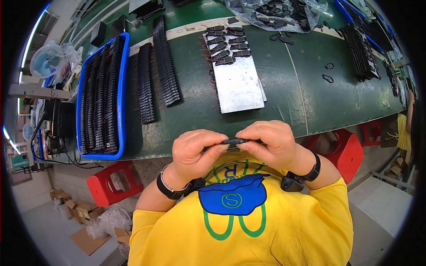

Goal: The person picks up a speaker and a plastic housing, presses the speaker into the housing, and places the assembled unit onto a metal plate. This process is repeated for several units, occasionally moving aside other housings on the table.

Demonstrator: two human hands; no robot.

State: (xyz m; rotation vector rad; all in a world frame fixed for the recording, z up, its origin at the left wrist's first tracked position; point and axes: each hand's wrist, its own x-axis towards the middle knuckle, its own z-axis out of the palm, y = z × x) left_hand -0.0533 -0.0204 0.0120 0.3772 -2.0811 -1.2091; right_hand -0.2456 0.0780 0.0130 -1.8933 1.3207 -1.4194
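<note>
One small black part is pinched between the fingertips of the left hand and the right hand, just off the desk's near edge. One blue tray sits by the left edge, two black rows beside it, one metal plate mid-desk.

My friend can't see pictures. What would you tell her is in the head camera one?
Two bare hands, the left hand and right hand, pinch a small black part together over a yellow shirt. Beyond them a green table holds a blue tray packed with black parts, two loose rows, and a metal plate.
</note>
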